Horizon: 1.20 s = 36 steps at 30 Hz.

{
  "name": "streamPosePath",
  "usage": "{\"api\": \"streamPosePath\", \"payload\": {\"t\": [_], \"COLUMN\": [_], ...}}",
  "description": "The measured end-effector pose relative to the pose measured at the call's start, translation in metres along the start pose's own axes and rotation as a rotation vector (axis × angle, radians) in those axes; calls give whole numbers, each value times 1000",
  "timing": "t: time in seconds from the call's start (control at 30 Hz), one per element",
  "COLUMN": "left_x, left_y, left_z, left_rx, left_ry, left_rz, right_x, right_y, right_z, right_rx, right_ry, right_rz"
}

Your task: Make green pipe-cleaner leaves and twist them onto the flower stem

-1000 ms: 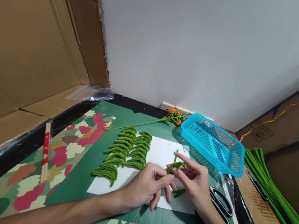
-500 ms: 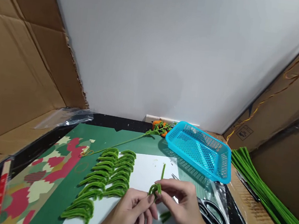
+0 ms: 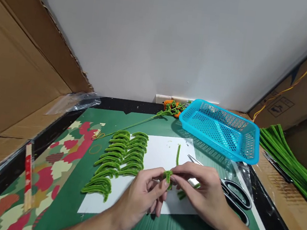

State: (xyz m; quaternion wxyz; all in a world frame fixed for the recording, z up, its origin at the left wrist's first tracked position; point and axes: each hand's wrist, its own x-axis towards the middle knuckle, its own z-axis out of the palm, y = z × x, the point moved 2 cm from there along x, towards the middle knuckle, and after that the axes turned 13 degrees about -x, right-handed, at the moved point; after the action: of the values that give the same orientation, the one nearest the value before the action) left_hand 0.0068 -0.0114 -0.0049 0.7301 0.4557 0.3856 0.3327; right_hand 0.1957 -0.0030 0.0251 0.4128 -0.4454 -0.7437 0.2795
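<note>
Sticks [image 3: 27, 178] in red wrapper lie well left of white paper [image 3: 154, 152], thin loop [image 3: 94, 149] nearer its left side, curved green strips [image 3: 115, 155] in two columns over its left part. Left hand [image 3: 144, 192], above paper's lower middle, pinches small bent green piece [image 3: 167, 176] between thumb and fingers, right hand [image 3: 203, 188] gripping same piece from its right; straight green strip [image 3: 178, 154] on paper just behind. Blue basket [image 3: 216, 145] sits beyond paper's right side, black-handled scissors [image 3: 234, 196] at its right, green stem bundle [image 3: 290, 161] farther right.
</note>
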Motion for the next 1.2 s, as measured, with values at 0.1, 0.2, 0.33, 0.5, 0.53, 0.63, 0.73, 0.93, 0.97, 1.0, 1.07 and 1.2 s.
{"api": "streamPosePath", "payload": {"t": [0.1,0.2,0.33,0.5,0.53,0.63,0.73,0.93,0.97,1.0,1.07,1.2], "left_x": [2,2,2,0,0,1,1,-1,0,0,1,2], "left_y": [-1,1,5,7,7,6,5,4,3,3,0,-11], "left_z": [1,2,5,5,5,4,4,3,3,3,2,-5], "left_rx": [-9,-12,-30,-6,2,6,-3,7,9,11,18,12], "left_ry": [18,59,92,114,110,88,57,7,0,-8,-28,-22], "left_rz": [-4,-9,-26,-19,-19,-10,3,12,14,16,21,6], "right_x": [0,0,1,0,-1,-2,-2,-2,-2,-1,0,4], "right_y": [3,6,5,3,2,0,0,7,6,6,3,0], "right_z": [4,7,8,8,8,7,6,3,3,2,1,2], "right_rx": [149,252,232,186,157,53,-35,-16,-15,-15,-18,-16], "right_ry": [-41,-65,-47,-47,-48,-53,-49,-11,-10,-14,-24,-5], "right_rz": [147,233,234,206,191,120,42,-34,-38,-40,-45,-26]}}
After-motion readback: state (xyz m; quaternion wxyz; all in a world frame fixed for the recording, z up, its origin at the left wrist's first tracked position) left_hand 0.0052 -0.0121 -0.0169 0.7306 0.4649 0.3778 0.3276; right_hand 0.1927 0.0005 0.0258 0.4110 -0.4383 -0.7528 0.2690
